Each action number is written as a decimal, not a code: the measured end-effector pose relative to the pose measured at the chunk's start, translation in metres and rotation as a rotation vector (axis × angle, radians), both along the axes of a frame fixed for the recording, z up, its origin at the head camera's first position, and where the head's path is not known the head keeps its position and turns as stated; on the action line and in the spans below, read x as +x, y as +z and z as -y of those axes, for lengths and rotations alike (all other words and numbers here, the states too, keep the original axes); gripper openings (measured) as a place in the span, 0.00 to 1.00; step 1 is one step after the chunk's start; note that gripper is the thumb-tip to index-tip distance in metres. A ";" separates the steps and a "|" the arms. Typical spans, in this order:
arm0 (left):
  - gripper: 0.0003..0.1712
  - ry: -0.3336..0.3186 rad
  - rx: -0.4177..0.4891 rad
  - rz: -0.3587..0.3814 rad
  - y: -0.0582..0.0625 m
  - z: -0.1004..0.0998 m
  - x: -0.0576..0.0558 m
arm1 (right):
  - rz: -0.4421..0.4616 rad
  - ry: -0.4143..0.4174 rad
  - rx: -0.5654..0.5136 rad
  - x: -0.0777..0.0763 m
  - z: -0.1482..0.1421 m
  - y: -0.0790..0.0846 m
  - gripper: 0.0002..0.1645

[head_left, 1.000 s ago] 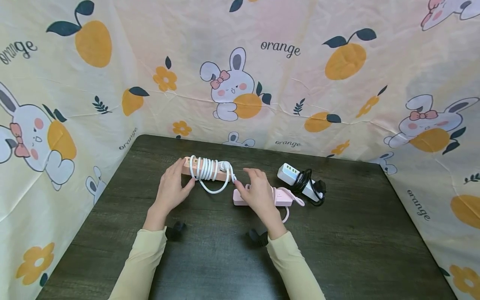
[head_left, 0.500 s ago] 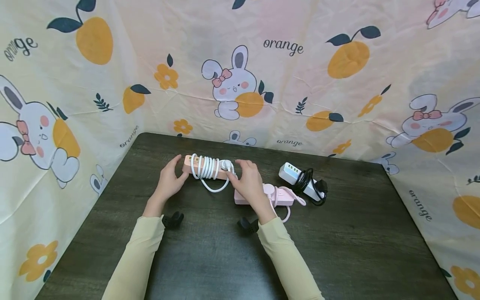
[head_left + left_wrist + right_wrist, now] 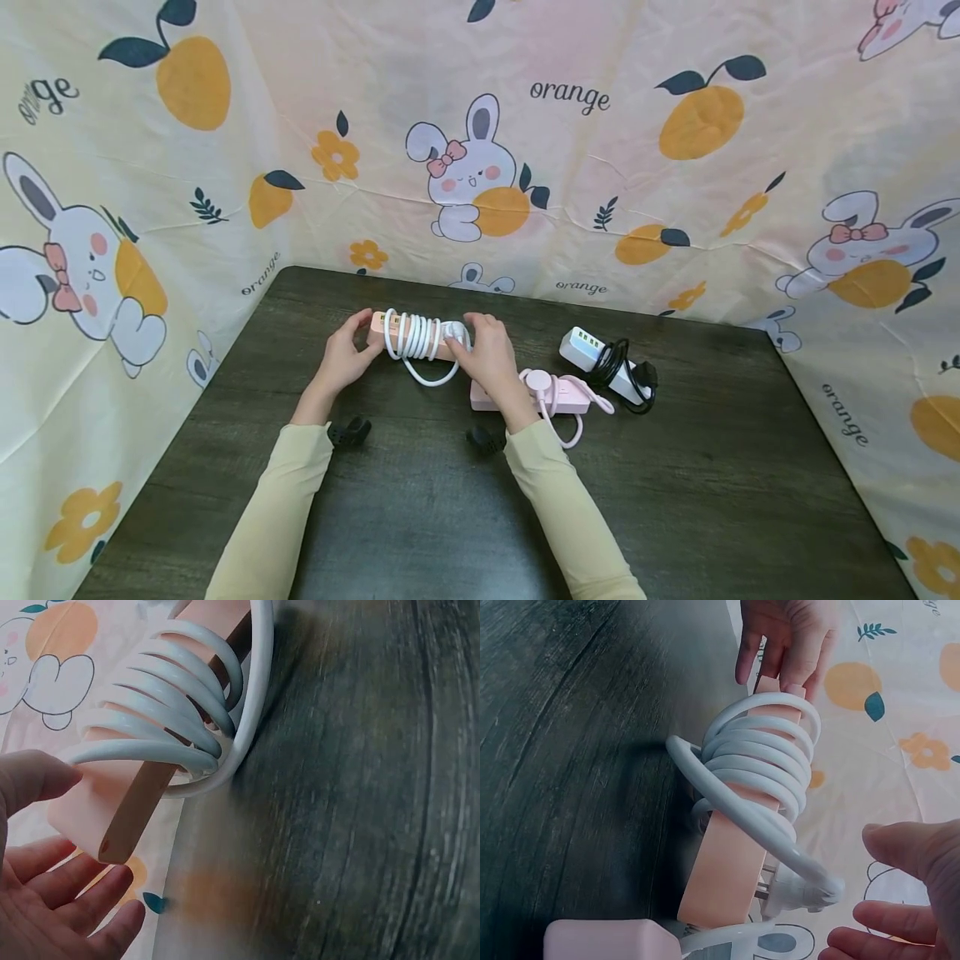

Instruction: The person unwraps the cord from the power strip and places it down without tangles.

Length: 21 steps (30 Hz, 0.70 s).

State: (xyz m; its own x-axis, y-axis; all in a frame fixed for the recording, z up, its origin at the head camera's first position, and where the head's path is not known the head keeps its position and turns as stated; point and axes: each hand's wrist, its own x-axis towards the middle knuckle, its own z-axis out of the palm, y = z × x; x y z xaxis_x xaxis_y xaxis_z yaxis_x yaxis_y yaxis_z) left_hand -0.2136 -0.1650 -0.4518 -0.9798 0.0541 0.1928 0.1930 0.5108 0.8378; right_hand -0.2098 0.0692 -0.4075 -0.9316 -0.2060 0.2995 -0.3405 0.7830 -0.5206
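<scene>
A peach power strip lies near the back of the dark table, a white cord coiled round it. Its white plug is at the right end, prongs facing the strip's side in the right wrist view. My left hand pinches the left end, with the thumb on one face and the index finger behind; the other fingers are spread. By the plug end is my right hand, its thumb and fingers apart; in the right wrist view a gap shows between them and the plug.
A pink power strip with a pink cord lies just right of my right wrist. Behind it to the right is a white power strip wrapped in black cord. A patterned cloth hangs behind the table.
My right hand has moved left and back, from over the pink strip to the plug end. My left hand drew slightly off the peach strip, then came back to its end.
</scene>
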 end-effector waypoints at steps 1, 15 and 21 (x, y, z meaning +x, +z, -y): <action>0.32 -0.006 0.006 0.003 0.000 0.000 -0.001 | 0.004 0.000 0.005 -0.001 0.000 0.000 0.27; 0.38 -0.170 0.150 0.170 -0.005 0.012 -0.019 | 0.089 -0.014 0.030 -0.010 0.005 -0.004 0.27; 0.33 -0.235 0.079 0.189 -0.002 0.013 -0.029 | 0.070 -0.008 0.041 -0.012 0.004 -0.004 0.27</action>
State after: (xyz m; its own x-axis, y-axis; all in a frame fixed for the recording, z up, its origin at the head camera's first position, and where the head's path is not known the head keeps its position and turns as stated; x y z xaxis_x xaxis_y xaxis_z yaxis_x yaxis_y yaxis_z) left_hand -0.2422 -0.1776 -0.4536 -0.9611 0.2753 0.0207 0.1348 0.4025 0.9054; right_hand -0.2218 0.0656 -0.4111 -0.9517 -0.2088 0.2251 -0.2978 0.8066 -0.5106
